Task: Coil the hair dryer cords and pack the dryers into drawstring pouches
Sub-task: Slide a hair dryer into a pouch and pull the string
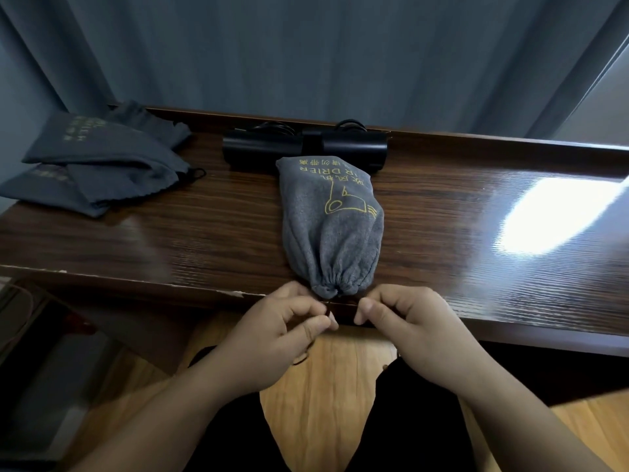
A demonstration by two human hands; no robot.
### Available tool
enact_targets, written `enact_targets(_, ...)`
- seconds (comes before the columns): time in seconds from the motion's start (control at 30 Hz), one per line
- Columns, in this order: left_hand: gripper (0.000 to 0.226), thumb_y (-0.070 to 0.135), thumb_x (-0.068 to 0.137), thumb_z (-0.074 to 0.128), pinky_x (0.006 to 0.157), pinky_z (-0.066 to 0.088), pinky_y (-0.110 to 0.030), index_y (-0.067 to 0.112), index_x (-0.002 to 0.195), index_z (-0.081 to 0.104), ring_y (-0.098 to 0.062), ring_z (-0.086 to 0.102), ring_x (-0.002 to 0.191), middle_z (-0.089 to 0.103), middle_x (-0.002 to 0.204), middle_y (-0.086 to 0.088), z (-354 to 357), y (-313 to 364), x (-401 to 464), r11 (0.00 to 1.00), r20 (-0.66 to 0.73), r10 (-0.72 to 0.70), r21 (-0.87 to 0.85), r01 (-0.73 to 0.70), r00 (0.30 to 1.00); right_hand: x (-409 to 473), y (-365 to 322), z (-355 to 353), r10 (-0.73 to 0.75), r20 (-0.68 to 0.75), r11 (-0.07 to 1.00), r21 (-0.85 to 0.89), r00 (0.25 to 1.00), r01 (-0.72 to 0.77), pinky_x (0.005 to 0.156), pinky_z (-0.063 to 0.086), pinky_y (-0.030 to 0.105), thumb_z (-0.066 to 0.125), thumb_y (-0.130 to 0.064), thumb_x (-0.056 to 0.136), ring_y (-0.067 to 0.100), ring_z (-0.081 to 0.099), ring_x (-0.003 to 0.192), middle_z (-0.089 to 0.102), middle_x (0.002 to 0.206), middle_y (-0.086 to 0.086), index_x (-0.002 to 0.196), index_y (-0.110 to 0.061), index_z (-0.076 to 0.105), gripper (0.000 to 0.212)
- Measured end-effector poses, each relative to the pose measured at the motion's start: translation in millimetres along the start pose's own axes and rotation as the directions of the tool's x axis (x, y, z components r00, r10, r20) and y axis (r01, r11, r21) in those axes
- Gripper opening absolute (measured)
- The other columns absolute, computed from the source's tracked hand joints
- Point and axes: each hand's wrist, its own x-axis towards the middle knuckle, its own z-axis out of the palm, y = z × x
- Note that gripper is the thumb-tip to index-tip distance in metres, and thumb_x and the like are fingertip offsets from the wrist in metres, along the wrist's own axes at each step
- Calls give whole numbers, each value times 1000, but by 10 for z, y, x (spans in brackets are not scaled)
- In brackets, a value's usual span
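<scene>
A: Grey pouch (332,226), filled, lies mid-surface (170,240), its cinched mouth at the near edge. Left hand (272,338) and right hand (408,332) each pinch the drawstring (329,310) just below that mouth.

B: Advice: pull evenly outward, knot snug against the gathers.

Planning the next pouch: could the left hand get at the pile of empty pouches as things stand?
Probably yes, once freed. The left hand is pinching the drawstring of the filled pouch; bare table lies between it and the empty pouches.
</scene>
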Motion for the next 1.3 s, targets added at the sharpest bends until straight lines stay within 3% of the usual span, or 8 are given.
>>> enact_targets(0.2,11,7,93,66,61,44,-18,12,88,74,-4,59,62,68,68,-2,177,103,-9,925,5,-208,-323,198,978,-113,-87,78,75,88,977,191,993,-91,80,55,33,59,-19,100,14,70,76,75,76,-1,81,-21,73,23)
enact_targets(0.37,10,6,99,54,73,56,-31,4,92,60,-21,73,78,74,82,-13,284,161,15,628,33,-419,-711,316,907,-269,-62,134,-229,154,861,-429,961,274,72,53,26,46,-43,98,0,62,88,64,94,-21,102,-38,66,21)
enact_targets(0.5,10,5,100,52,75,57,-38,6,93,59,-19,70,69,69,74,-11,324,175,18,465,118,-442,-817,340,889,-235,5,139,-305,15,867,-408,952,284,65,48,21,54,-46,91,3,56,76,56,80,-15,83,-32,62,18)
enact_targets(0.6,3,10,91,60,68,51,-36,8,90,62,-18,61,58,60,67,-8,332,165,12,461,128,-418,-823,332,899,-166,53,166,-153,-137,981,-144,979,133,65,46,24,61,-41,84,13,58,75,59,87,-10,83,-31,46,17)
enact_targets(0.77,13,15,86,61,51,38,-27,5,95,63,-16,48,51,57,68,-10,312,148,-11,497,166,-352,-801,334,921,-141,125,328,-62,48,978,202,997,51,94,49,25,65,-14,89,12,64,113,69,108,-13,116,-38,42,43)
enact_targets(0.93,15,18,81,64,47,33,-25,6,91,66,-15,45,48,56,68,-10,312,96,-22,544,118,-341,-784,299,932,-130,118,322,-64,15,992,111,998,62,86,50,27,73,-15,90,16,67,91,69,87,-7,114,-33,47,40)
enact_targets(1.13,3,17,80,71,48,31,-24,15,81,73,-14,49,58,55,66,-10,321,60,-36,615,-1,-334,-758,217,943,-155,77,196,-51,-178,992,-125,983,29,61,41,12,77,-25,86,7,61,69,64,73,-16,75,-34,64,19)
enact_targets(1.3,7,9,81,70,47,33,-22,17,80,71,-10,45,54,53,65,-7,347,57,-43,651,-71,-304,-743,153,950,-184,-72,80,-79,-162,995,-68,984,68,55,39,15,72,-24,90,11,54,60,64,66,-7,77,-31,67,16)
